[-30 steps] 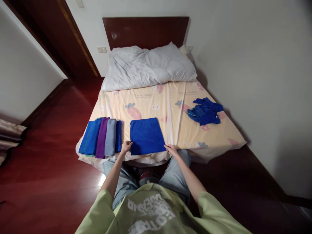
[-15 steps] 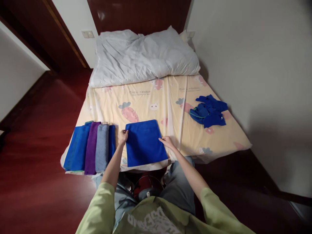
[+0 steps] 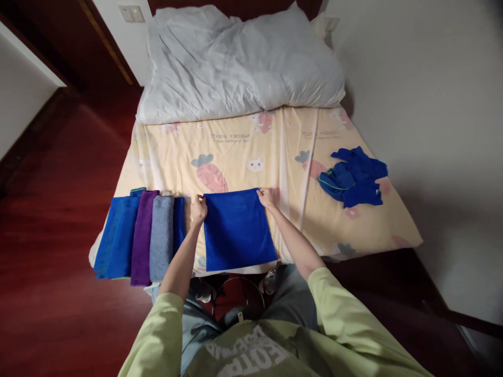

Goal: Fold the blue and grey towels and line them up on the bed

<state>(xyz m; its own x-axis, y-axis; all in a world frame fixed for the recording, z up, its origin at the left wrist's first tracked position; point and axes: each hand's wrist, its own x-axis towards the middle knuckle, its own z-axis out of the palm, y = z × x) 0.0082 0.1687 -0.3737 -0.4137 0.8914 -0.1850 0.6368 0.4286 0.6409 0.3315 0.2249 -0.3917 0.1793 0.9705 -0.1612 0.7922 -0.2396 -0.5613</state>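
Note:
A blue cloth (image 3: pixel 239 230) lies spread flat as a rough square at the bed's front edge. My left hand (image 3: pixel 199 207) is closed on its far left corner. At the far right corner, my right hand (image 3: pixel 265 197) pinches the same cloth. To the left, side by side, lie folded cloths: a blue one (image 3: pixel 120 230), a purple one (image 3: pixel 144 235), a grey one (image 3: pixel 161 238) and a narrow dark blue one (image 3: pixel 179 220), which is nearest to my left hand.
A crumpled heap of blue cloths (image 3: pixel 359 178) lies on the right of the bed. A large white pillow or quilt (image 3: pixel 239 63) covers the head end of the patterned bedsheet (image 3: pixel 243 152). A wall stands at the right.
My right hand has moved from the cloth's right side up to its far right corner. My left hand stays at the left corner. The view has shifted slightly, with the bed appearing nearer.

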